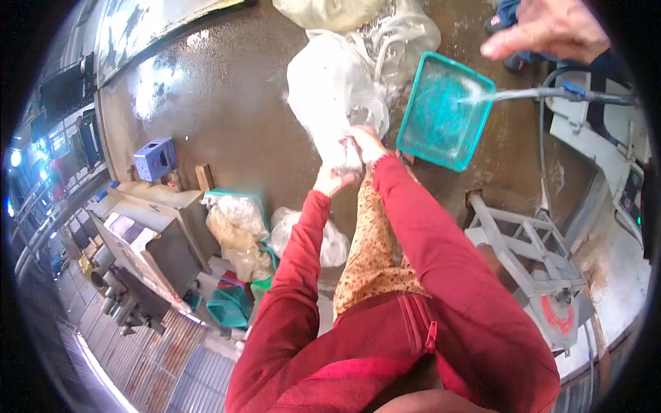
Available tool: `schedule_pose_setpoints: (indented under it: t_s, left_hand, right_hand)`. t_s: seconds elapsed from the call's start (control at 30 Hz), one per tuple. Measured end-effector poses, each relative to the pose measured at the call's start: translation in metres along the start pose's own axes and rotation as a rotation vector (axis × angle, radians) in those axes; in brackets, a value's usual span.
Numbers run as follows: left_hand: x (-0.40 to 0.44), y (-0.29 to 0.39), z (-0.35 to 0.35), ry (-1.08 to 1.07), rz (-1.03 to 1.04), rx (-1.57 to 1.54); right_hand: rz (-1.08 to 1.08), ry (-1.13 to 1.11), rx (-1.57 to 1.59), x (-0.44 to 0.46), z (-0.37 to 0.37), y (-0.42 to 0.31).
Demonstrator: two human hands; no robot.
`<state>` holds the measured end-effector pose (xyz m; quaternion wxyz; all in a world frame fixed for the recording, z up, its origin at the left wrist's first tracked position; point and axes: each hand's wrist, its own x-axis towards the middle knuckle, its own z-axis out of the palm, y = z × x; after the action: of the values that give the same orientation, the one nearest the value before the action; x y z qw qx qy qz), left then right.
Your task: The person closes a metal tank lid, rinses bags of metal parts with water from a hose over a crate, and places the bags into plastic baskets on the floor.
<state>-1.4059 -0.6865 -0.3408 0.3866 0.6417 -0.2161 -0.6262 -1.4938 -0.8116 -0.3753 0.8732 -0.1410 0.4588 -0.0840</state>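
Gathering the neck of a white plastic bag [320,82], as far as I can judge; clock is from view centre. Bag is lying on the wet floor [206,103] at 12, neck pointing toward 6. Grip: left hand [334,180] is pinching the near end, fingers mostly closed; right hand [367,143], at 1–2 from it, is wrapping the bunched plastic. Contents: can't tell. Next move is probably calling for both hands keeping the neck tight. Teal tray [441,120] is sitting between 1 and 2, taking water from a hose [592,96] at 2. Another person's hand [558,31] is hovering beyond the tray, looking empty.
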Motion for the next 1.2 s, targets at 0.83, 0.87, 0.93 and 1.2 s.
schedule_pose_setpoints:
  t_s: [0.83, 0.87, 0.93, 1.2]
  left_hand:
    - [-0.109, 0.232, -0.021, 0.659, 0.43, 0.365]
    - [-0.106, 0.254, 0.005, 0.584, 0.458, 0.476]
    - [-0.109, 0.293, 0.056, 0.49, 0.381, 0.736]
    - [-0.113, 0.265, 0.119, 0.27, 0.286, -0.071]
  right_hand:
    - [-0.574, 0.425, -0.354, -0.302, 0.078, -0.175]
    - [-0.624, 0.421, -0.282, -0.325, 0.072, -0.19]
    - [-0.771, 0.522, -0.223, -0.372, 0.056, -0.193]
    - [-0.747, 0.455, -0.004, -0.414, -0.02, -0.146]
